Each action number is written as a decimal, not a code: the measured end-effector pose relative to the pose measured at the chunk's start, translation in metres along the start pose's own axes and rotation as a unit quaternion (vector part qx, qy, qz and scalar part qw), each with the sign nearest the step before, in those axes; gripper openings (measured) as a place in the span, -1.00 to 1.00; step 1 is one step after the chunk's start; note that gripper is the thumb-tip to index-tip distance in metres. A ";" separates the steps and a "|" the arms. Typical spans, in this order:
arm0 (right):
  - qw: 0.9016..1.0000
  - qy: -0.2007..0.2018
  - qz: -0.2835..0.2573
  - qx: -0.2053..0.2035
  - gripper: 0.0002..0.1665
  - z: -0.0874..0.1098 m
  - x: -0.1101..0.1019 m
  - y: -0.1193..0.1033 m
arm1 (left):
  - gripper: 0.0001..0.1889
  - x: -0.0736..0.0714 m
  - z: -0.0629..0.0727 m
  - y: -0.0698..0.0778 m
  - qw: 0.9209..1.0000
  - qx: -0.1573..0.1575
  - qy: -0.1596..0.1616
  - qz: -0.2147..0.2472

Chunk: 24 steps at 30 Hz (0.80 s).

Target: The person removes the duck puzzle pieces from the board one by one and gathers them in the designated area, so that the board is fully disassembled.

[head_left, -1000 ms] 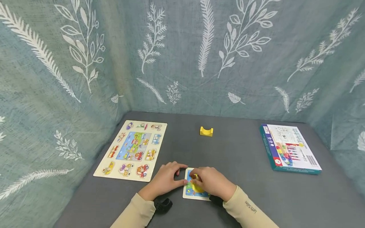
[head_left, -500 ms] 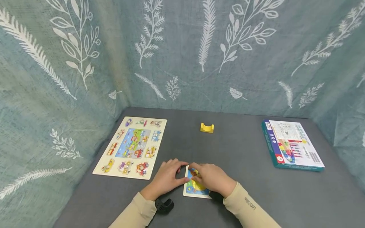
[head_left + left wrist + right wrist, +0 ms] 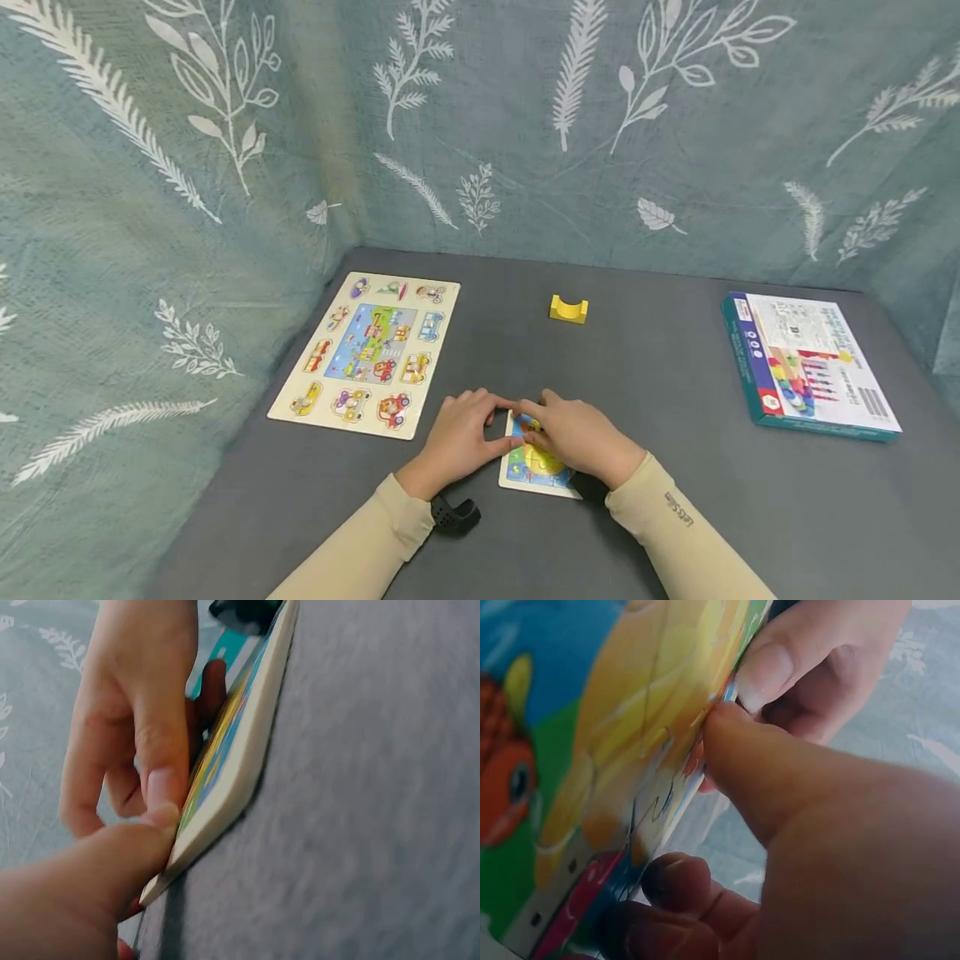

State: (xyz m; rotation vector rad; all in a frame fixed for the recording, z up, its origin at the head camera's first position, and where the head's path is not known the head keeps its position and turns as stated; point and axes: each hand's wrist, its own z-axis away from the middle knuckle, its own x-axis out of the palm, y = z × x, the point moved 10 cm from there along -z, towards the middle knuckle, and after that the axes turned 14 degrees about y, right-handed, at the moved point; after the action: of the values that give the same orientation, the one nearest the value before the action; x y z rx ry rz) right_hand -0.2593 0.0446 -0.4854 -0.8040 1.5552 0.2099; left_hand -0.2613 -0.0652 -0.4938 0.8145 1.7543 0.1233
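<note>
A small jigsaw puzzle [image 3: 542, 477] in a pale wooden frame lies on the grey table, with a yellow shape on blue and green. My left hand [image 3: 467, 437] holds its far left corner, thumb along the left edge and index finger at the far edge. Curled over the puzzle's far part, my right hand [image 3: 581, 437] has its thumb and fingers around a puzzle piece [image 3: 534, 423], which they partly cover. The two index fingertips meet at the far edge. In the right wrist view, the right thumb [image 3: 731, 739] presses on the puzzle's surface, close by the left thumb [image 3: 769, 671].
A larger wooden vehicle puzzle board [image 3: 438, 400] lies at the left. A yellow block [image 3: 568, 310] with a curved notch stands at the back. A flat boxed set [image 3: 817, 367] lies at the right. A patterned cloth [image 3: 525, 192] hangs behind the table.
The head view has shifted, so the table things sit higher and further right. My right index finger has slid to the puzzle's far edge, against my left index finger. My left hand keeps its place.
</note>
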 end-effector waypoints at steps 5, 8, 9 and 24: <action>1.000 0.008 -0.012 0.006 -0.61 -0.007 0.000 0.000 | -0.50 -0.008 -0.001 -0.003 0.999 -0.026 0.019 0.003; 0.998 0.026 -0.059 0.019 -0.64 -0.008 -0.003 0.004 | -0.49 -0.007 0.000 -0.002 0.999 -0.026 0.018 0.003; 0.996 0.035 -0.077 0.023 -0.66 -0.008 -0.004 0.006 | -0.48 -0.006 -0.001 -0.002 1.000 -0.025 0.017 0.002; 0.973 0.073 -0.217 0.027 -0.61 -0.005 -0.008 0.025 | -0.46 0.002 -0.004 0.001 1.000 -0.022 0.018 0.006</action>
State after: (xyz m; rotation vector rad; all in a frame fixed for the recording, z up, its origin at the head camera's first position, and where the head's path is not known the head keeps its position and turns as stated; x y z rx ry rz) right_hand -0.2789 0.0632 -0.4851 -1.1131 1.4716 -0.2151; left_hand -0.2649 -0.0618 -0.4937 0.7942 1.7753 0.1857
